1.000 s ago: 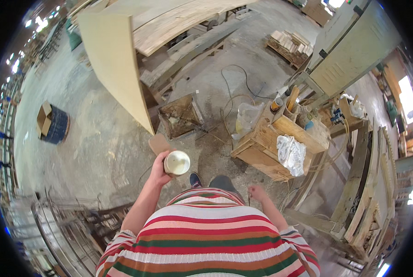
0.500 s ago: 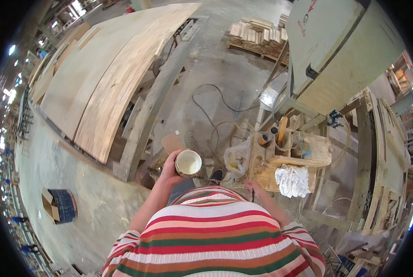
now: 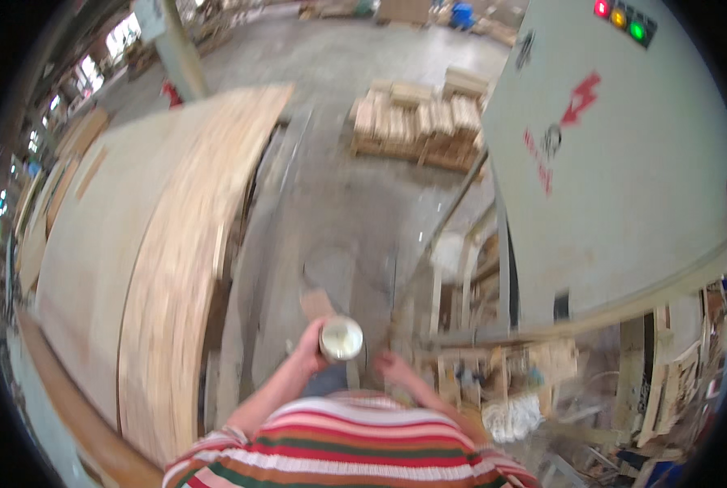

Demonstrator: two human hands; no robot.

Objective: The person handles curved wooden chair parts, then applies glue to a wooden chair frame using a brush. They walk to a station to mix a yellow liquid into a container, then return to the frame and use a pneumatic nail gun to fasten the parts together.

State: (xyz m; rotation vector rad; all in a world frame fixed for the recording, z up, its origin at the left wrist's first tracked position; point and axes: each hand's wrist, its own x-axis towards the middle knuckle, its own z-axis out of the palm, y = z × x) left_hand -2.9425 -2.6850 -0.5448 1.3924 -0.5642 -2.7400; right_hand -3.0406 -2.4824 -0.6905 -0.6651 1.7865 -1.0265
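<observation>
A round cup [image 3: 341, 338] with pale, whitish contents is gripped from its left side by my left hand [image 3: 308, 348], in front of my striped top. A flat brown piece [image 3: 317, 304], perhaps a spatula or scraper, sticks out beyond the same hand; whether the fingers pinch it or it rests in the cup is hidden. To the right of the cup and a little lower hovers my right hand [image 3: 393, 368], apart from it. Its fingers are smeared by motion, and no object shows in them.
Large wooden panels [image 3: 168, 268] lie on a bench at left. A grey cabinet [image 3: 607, 179] with lit lamps rises at right. Below it stand a wooden tool tray [image 3: 555, 358] and a white cloth [image 3: 511, 418]. Stacked boards [image 3: 416, 122] sit ahead on the grey floor [image 3: 339, 203].
The view has tilted up and swung, so the tray and cloth sit lower and more cabinet shows. My right hand is nearer the cup, which stays in my left hand.
</observation>
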